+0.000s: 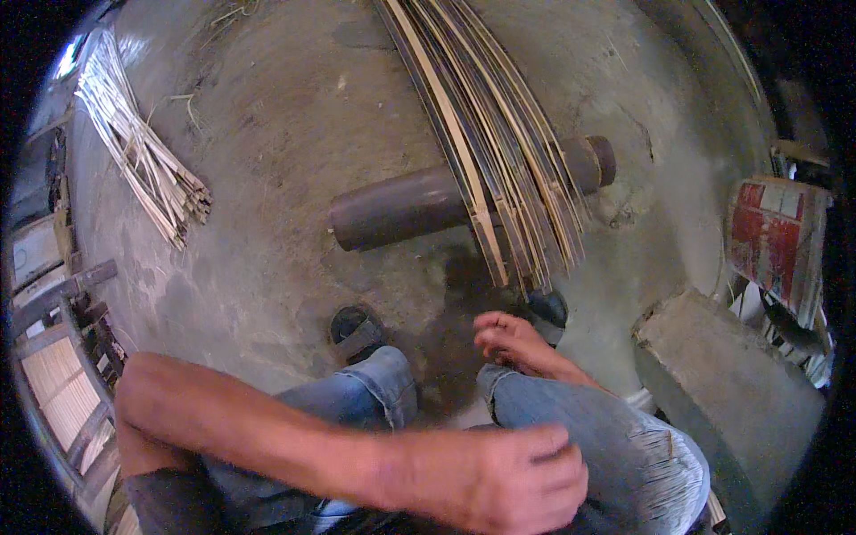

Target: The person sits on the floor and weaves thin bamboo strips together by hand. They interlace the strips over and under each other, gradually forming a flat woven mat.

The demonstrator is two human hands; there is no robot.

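My left forearm crosses the lower picture from the left. My left hand point(504, 481) rests on the blue jeans point(615, 446) over my right knee, fingers curled together, and I see nothing in it. My right hand is out of view. My bare right foot point(517, 343) is on the ground just short of a long bundle of dark bamboo strips point(495, 152). The bundle lies across a brown cylinder point(401, 205).
A bundle of pale split strips point(143, 152) lies at the upper left. Dark sandals point(357, 332) point(548, 308) sit on the concrete floor near my feet. A concrete block point(722, 374) and a red and white sack point(776, 236) stand on the right. Wooden frames point(62, 357) line the left edge.
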